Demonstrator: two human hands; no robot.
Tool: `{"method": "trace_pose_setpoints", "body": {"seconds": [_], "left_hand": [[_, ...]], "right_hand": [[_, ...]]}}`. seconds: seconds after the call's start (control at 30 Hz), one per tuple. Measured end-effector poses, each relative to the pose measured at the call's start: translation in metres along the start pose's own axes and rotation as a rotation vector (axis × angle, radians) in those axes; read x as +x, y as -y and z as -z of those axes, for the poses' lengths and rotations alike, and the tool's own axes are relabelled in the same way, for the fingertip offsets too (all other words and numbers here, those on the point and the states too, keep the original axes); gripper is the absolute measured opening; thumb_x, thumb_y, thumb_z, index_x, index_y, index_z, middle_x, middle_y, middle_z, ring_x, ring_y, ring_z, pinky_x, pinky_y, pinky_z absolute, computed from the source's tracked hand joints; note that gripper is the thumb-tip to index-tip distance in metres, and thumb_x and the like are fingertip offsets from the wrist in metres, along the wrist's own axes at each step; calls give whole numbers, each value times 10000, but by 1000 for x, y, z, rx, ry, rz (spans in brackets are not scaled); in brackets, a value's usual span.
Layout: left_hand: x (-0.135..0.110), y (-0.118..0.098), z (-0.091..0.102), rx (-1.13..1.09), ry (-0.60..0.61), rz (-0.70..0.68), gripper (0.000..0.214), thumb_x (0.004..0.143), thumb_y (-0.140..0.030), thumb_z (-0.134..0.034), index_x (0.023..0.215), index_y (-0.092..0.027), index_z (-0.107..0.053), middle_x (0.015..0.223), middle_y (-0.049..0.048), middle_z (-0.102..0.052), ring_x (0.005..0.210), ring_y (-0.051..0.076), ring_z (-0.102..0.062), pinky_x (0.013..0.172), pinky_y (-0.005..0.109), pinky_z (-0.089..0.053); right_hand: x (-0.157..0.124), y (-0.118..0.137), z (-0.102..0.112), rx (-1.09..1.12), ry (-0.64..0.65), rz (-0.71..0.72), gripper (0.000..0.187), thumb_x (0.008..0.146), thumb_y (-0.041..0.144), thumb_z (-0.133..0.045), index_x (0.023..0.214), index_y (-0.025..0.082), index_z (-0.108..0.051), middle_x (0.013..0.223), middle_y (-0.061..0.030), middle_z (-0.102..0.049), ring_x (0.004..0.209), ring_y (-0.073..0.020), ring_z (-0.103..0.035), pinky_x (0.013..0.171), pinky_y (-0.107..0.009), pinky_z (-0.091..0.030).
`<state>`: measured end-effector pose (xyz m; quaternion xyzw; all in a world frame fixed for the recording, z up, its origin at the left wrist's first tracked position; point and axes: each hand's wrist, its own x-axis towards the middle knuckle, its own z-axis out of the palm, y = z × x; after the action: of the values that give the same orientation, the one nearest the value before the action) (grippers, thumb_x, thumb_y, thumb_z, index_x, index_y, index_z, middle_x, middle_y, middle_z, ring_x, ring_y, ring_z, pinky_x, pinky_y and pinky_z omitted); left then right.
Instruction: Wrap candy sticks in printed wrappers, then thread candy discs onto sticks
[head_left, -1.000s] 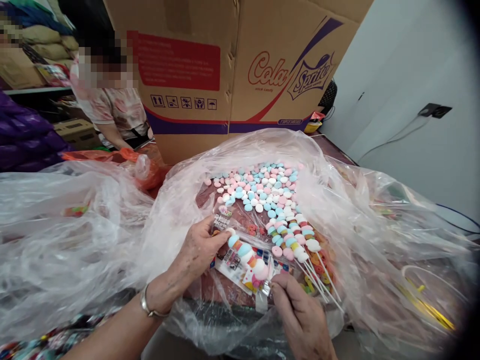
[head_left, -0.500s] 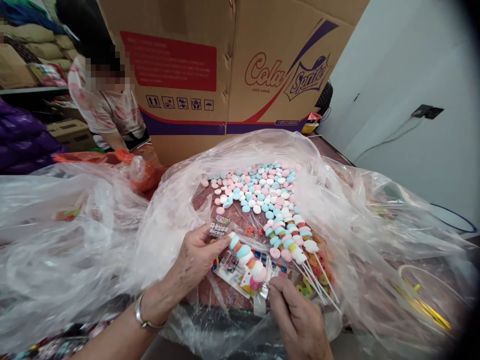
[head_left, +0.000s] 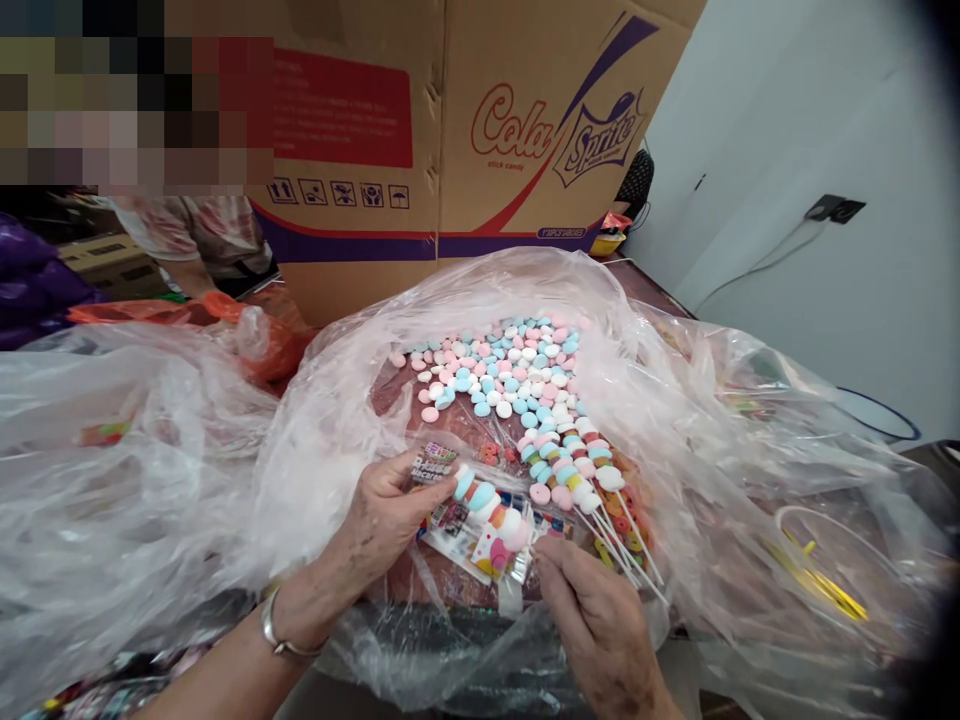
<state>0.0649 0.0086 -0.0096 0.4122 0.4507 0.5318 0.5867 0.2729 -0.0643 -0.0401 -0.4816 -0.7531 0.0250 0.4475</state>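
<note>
1 skewer (head_left: 482, 498): left hand (head_left: 390, 505), fingers pinched at its far end; right hand (head_left: 592, 610), likewise, near end. Risk: uneven pull, candies (head_left: 512, 533) crushed

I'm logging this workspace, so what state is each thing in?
Candy skewer, threaded, held aslant.
Left hand, closed at the skewer's far end.
Right hand, pinched at its near end.
Other skewers, threaded, lying side by side, sticks bare at the near end.
Loose candies, unthreaded, scattered.
Clear plastic, crumpled, spread around the candies.
Cardboard box, upright, top out of view.
Orange bag, crumpled.
</note>
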Motion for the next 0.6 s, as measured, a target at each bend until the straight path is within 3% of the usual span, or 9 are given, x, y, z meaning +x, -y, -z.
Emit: {"method": "trace_pose_setpoints", "body": {"seconds": [0.4,0.6], "left_hand": [[-1,4,0,90,48,-38,61,694,-230,-808,731,-189,-781,639,-34,-705,590,102,-603,544,168,-491],[1,7,-5,4,-1,15,182,657,-275,-852,786,-163,-791,649,-7,-731,574,122,-628,543,203,-524]], "right_hand": [[2,4,-2,34,16,-55,155,963,157,-497,920,180,-643,681,10,-671,570,-111,-643,555,-179,-483],[0,9,-8,106,26,-121,179,966,198,-497,891,179,-658,656,13,-647,544,-110,-602,529,-187,-457]]}}
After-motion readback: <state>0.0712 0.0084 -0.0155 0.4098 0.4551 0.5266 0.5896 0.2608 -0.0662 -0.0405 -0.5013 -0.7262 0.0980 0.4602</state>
